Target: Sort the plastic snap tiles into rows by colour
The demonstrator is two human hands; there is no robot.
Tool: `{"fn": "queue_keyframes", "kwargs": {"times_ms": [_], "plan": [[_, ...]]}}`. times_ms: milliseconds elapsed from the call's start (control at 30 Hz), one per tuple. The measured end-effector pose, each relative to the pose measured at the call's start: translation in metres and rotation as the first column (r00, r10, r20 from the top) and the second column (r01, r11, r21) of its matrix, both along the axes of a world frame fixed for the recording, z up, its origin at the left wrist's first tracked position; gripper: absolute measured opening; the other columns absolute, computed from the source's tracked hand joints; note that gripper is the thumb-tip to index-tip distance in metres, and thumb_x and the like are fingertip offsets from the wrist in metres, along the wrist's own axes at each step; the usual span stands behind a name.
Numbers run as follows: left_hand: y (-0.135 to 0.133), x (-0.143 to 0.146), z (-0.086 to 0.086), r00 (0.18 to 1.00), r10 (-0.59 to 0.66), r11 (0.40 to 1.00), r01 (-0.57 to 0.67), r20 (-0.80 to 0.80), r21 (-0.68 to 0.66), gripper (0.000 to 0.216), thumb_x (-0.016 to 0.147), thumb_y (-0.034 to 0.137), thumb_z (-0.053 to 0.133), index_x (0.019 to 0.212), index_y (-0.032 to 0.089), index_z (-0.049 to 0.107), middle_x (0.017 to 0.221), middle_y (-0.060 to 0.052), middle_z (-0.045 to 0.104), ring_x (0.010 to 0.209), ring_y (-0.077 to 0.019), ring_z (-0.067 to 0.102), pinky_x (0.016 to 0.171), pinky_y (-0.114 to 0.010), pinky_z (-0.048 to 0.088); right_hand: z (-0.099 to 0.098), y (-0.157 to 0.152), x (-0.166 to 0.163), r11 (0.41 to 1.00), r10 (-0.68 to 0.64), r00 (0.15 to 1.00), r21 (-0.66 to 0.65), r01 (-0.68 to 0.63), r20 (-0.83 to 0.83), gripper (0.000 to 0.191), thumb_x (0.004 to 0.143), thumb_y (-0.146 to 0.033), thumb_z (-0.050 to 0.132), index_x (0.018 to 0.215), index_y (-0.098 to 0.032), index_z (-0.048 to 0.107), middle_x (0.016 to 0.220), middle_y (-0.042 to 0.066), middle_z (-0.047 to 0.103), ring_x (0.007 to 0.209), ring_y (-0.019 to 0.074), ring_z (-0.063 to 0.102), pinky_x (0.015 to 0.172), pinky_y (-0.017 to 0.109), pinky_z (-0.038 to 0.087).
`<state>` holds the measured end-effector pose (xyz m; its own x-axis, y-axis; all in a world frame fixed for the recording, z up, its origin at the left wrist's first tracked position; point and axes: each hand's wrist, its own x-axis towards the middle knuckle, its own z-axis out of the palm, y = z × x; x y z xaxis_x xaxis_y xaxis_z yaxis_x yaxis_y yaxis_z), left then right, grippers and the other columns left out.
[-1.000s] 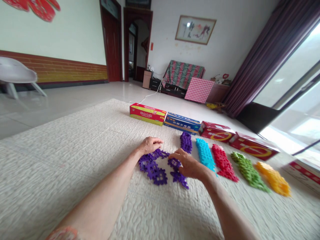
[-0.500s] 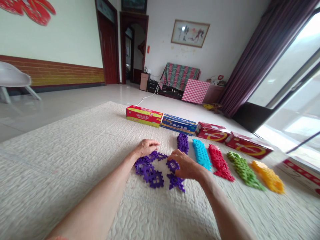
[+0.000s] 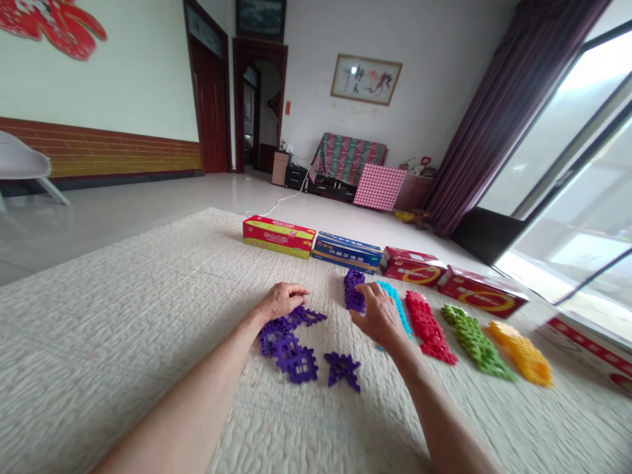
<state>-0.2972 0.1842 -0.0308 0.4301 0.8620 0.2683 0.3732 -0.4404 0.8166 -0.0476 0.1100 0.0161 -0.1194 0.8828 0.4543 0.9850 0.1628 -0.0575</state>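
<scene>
My right hand (image 3: pixel 379 313) is at the near end of a purple row of interlocking plastic pieces (image 3: pixel 353 288). Its thumb and fingers are spread apart, and I see nothing between them. Behind it, a light-blue row (image 3: pixel 396 304) is partly hidden. My left hand (image 3: pixel 283 301) hovers or rests just above a loose pile of purple pieces (image 3: pixel 289 345), fingers stretched out and holding nothing visible. A star-shaped purple piece (image 3: pixel 343 370) lies alone on the cream quilted cover (image 3: pixel 162 316), to the right of the pile.
Red (image 3: pixel 428 327), green (image 3: pixel 476 342) and yellow (image 3: pixel 521 352) rows lie further right. Along the far side stand a red-and-yellow box (image 3: pixel 279 237), a blue box (image 3: pixel 346 252) and two dark-red boxes (image 3: pixel 413 265). Another red-and-white box (image 3: pixel 587 352) is at the right edge.
My right hand has moved away and rightward from beside the star-shaped piece to the purple row. The purple piece it held there is gone from that spot. My left hand stays by the pile.
</scene>
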Motion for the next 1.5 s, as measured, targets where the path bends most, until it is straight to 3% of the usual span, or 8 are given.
{"fn": "queue_keyframes", "kwargs": {"times_ms": [233,533,667,767,967,1167,1333,1500], "plan": [[-0.002,0.001,0.002,1.000,0.006,1.000,-0.006,-0.002,-0.012,0.035,0.072,0.022,0.051,0.100,0.014,0.071,0.083,-0.005,0.075,0.079,-0.0169,0.070,0.075,-0.024,0.052,-0.021,0.005,0.001,0.993,-0.009,0.999,0.116,0.005,0.039,0.041,0.075,-0.026,0.059,0.115,-0.018,0.054,0.113,0.010,0.058,0.101,0.0271,0.051,0.089,0.041,0.034],[-0.003,0.001,0.004,1.000,0.018,0.999,-0.017,0.012,-0.041,0.034,0.071,0.022,0.051,0.098,0.016,0.072,0.082,-0.004,0.075,0.078,-0.0164,0.069,0.073,-0.024,0.051,-0.018,0.004,0.000,0.990,-0.066,0.998,0.124,0.064,0.013,0.050,0.073,-0.027,0.062,0.120,-0.017,0.051,0.116,0.013,0.055,0.103,0.0297,0.051,0.091,0.047,0.033],[-0.004,0.001,0.007,0.997,0.041,0.997,-0.037,0.064,-0.064,0.033,0.070,0.022,0.050,0.094,0.015,0.073,0.078,-0.003,0.074,0.071,-0.0149,0.066,0.069,-0.024,0.050,-0.012,0.003,-0.009,0.985,0.127,0.987,0.132,-0.114,-0.098,0.041,0.077,-0.022,0.056,0.117,-0.017,0.054,0.114,0.012,0.056,0.104,0.0268,0.052,0.090,0.042,0.039],[-0.003,0.001,0.007,0.982,0.113,0.990,-0.099,0.149,-0.096,0.034,0.070,0.023,0.049,0.093,0.014,0.072,0.077,-0.003,0.073,0.063,-0.0123,0.061,0.064,-0.023,0.047,-0.007,-0.001,-0.023,0.950,0.311,0.927,0.069,-0.303,-0.208,0.026,0.081,-0.018,0.051,0.105,-0.019,0.060,0.103,0.008,0.060,0.096,0.0216,0.058,0.086,0.036,0.045],[0.010,0.000,-0.001,0.857,0.338,0.933,-0.249,0.390,-0.261,0.036,0.067,0.023,0.049,0.094,0.012,0.069,0.075,-0.004,0.070,0.058,-0.0103,0.055,0.057,-0.022,0.042,-0.008,-0.014,-0.055,0.858,0.478,0.818,-0.029,-0.513,-0.318,0.023,0.083,-0.012,0.048,0.099,-0.020,0.062,0.102,0.006,0.064,0.094,0.0172,0.061,0.086,0.031,0.047],[0.016,-0.005,-0.002,0.706,0.434,0.886,-0.224,0.559,-0.405,0.035,0.067,0.024,0.054,0.099,0.012,0.066,0.079,-0.006,0.070,0.074,-0.0120,0.062,0.064,-0.021,0.045,-0.007,-0.021,-0.074,0.814,0.540,0.796,-0.070,-0.577,-0.275,0.030,0.082,-0.011,0.052,0.109,-0.021,0.061,0.116,0.006,0.064,0.107,0.0170,0.057,0.095,0.033,0.043],[0.014,-0.004,0.001,0.716,0.430,0.886,-0.219,0.550,-0.408,0.032,0.068,0.021,0.052,0.096,0.013,0.067,0.079,-0.007,0.070,0.075,-0.0133,0.064,0.064,-0.023,0.047,-0.006,-0.013,-0.088,0.782,0.590,0.791,-0.130,-0.610,-0.165,0.046,0.078,-0.004,0.050,0.119,-0.024,0.057,0.123,0.005,0.061,0.112,0.0190,0.053,0.095,0.037,0.040],[0.014,-0.002,0.001,0.757,0.389,0.902,-0.197,0.526,-0.383,0.031,0.069,0.020,0.052,0.095,0.013,0.067,0.079,-0.006,0.069,0.075,-0.0127,0.063,0.064,-0.022,0.046,-0.008,-0.007,-0.095,0.769,0.610,0.787,-0.170,-0.617,-0.098,0.036,0.081,-0.007,0.051,0.109,-0.026,0.064,0.116,0.006,0.065,0.107,0.0202,0.054,0.092,0.039,0.038]]}}
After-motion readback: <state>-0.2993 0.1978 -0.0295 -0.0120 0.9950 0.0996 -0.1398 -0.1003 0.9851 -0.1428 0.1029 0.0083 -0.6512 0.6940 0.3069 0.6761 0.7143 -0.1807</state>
